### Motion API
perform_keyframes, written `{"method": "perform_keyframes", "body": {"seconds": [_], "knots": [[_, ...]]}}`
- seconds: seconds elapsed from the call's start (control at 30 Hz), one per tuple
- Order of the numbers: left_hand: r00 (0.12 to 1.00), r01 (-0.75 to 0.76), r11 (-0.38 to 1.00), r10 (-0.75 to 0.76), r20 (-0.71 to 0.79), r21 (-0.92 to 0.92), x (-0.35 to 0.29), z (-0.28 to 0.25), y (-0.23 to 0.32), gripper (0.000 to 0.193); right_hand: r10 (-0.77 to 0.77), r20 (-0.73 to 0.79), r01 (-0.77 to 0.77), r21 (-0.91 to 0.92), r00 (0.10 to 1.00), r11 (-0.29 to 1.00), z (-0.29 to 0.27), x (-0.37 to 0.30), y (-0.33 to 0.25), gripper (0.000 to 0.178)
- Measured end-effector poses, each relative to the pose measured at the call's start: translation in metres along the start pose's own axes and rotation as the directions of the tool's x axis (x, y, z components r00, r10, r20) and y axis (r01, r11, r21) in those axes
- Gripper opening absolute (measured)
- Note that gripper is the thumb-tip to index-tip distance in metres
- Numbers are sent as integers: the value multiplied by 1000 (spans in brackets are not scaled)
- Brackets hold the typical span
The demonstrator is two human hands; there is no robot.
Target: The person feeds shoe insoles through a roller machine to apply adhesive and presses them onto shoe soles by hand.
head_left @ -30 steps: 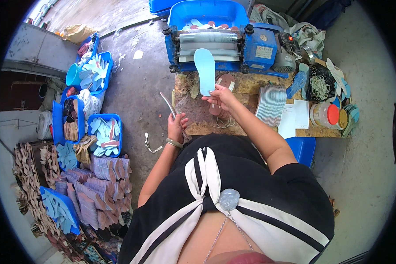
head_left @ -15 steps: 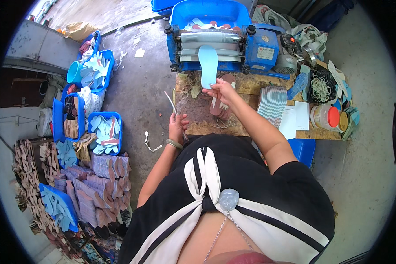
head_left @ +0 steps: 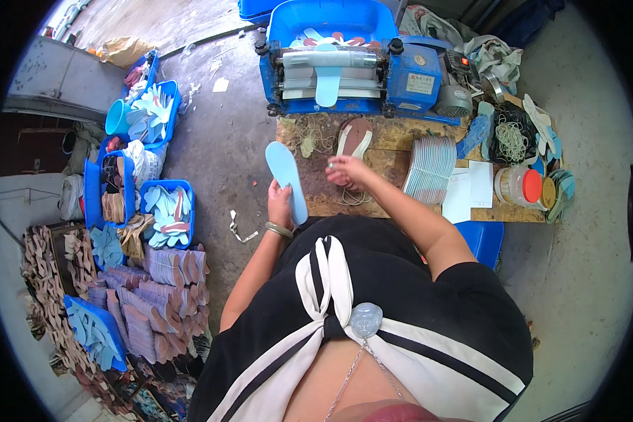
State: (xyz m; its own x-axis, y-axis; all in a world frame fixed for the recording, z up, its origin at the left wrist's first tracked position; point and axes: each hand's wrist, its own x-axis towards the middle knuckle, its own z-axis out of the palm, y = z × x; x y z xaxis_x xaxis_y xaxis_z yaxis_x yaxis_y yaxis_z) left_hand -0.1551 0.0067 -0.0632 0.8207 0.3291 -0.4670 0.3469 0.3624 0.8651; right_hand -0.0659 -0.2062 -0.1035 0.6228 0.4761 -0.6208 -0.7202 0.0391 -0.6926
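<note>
The left hand (head_left: 281, 204) was closed around the lower end of a light blue insole (head_left: 287, 180), holding it tilted so that its rounded tip pointed up and to the left, above the near left edge of the wooden surface (head_left: 394, 193). A bracelet (head_left: 279, 229) sat on that wrist. The right hand (head_left: 349, 169) hovered over the middle of the surface with its fingers loosely curled; whether it pinched anything could not be told. Just beyond it lay a brown sole (head_left: 355, 136) with pale straps, resting on the surface near some loose thread.

At the far edge of the surface stood a blue roller machine (head_left: 408, 77), and a second light blue insole (head_left: 328, 76) hung down through its rollers. Behind the machine a blue tub (head_left: 288, 17) held more cut pieces. To the right of the hands, a stack of grey-white insoles (head_left: 429, 169) stood on the surface, with white paper sheets (head_left: 470, 191) beside it, then a clear jar with a red lid (head_left: 519, 186) and a black basket of cord (head_left: 512, 137).

On the concrete floor to the person's left stood several blue crates (head_left: 167, 211) filled with pale blue and tan cut-outs, and nearer the lower left lay rows of stacked purple-grey insoles (head_left: 165, 278). The person wore a black garment with white stripes
</note>
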Motion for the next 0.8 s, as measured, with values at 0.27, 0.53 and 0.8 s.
{"method": "perform_keyframes", "body": {"seconds": [0.27, 0.53, 0.8], "knots": [[982, 73, 997, -76, 174, 26, -8, 41, 0, 51, 128, 159, -135, 40, 979, 990, 3, -62, 41, 37], [912, -8, 996, -31, 408, 93, 1, 66, -13, 57, -233, 110, 216, 146, 966, 965, 18, -66, 39, 29], [764, 283, 915, -396, 509, 287, 12, 60, 5, 27, -339, -216, 355, 40, 916, 934, 34, -81, 25, 33]]}}
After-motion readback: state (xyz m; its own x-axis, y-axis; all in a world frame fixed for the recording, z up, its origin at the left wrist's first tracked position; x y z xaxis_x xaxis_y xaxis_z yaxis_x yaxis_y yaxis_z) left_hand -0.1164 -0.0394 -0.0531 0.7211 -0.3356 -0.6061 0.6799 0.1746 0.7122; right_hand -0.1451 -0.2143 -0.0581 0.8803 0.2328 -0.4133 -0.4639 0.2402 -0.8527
